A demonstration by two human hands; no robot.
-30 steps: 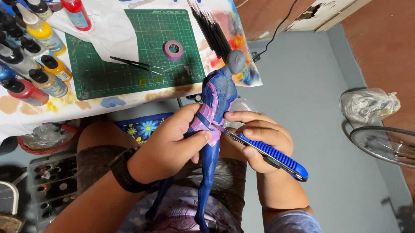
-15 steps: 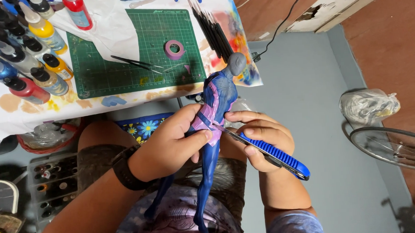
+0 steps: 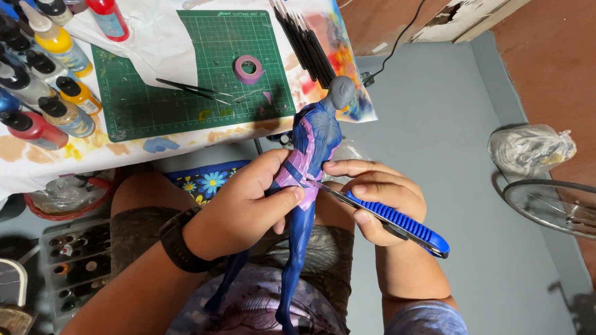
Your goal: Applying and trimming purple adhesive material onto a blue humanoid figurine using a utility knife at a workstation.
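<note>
Partly hidden figure [image 3: 310, 187], blade tip [image 3: 316, 184] obscured

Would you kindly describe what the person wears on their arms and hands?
Both hands are bare, with no gloves or rings that show. The left hand has a dark wristband around its wrist. The right hand has a bare wrist and forearm; a blue-grey short sleeve shows at the upper arm.
</note>
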